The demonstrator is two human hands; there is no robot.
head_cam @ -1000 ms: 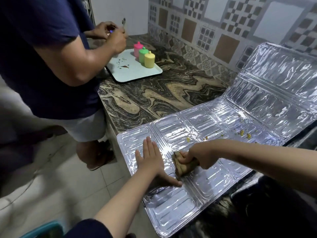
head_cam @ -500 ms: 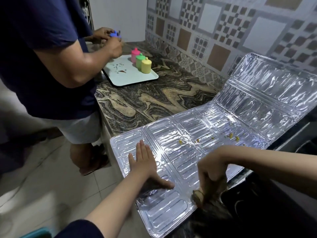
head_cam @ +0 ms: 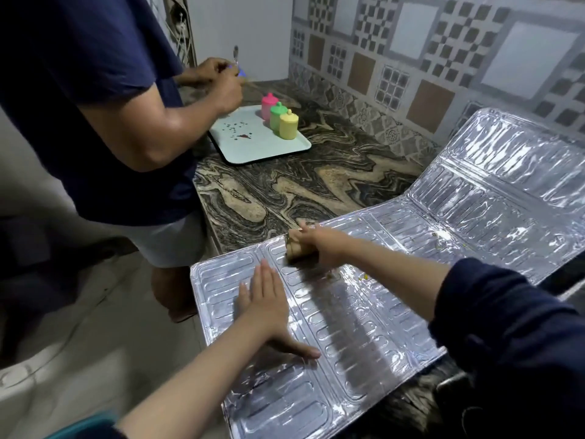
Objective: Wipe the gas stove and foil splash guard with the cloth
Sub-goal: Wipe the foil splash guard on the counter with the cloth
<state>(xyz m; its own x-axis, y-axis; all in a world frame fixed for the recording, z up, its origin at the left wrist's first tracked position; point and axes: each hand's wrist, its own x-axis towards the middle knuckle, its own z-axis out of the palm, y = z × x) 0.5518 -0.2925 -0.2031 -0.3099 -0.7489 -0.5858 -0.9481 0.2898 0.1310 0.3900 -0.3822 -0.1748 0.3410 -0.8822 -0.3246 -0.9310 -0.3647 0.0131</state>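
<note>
While the left hand lies flat, fingers spread, pressing on the foil splash guard, the right hand is clenched around a bunched brown cloth at the guard's far edge. Guard lies flat on the marbled counter, its right panel bent up against the tiled wall. Few crumbs sit near that fold. Beyond the guard, a second person stands by a tray with three small jars.

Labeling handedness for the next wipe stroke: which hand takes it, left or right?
Right. The right hand already grips the cloth on the foil splash guard; the left hand lies flat on it.
</note>
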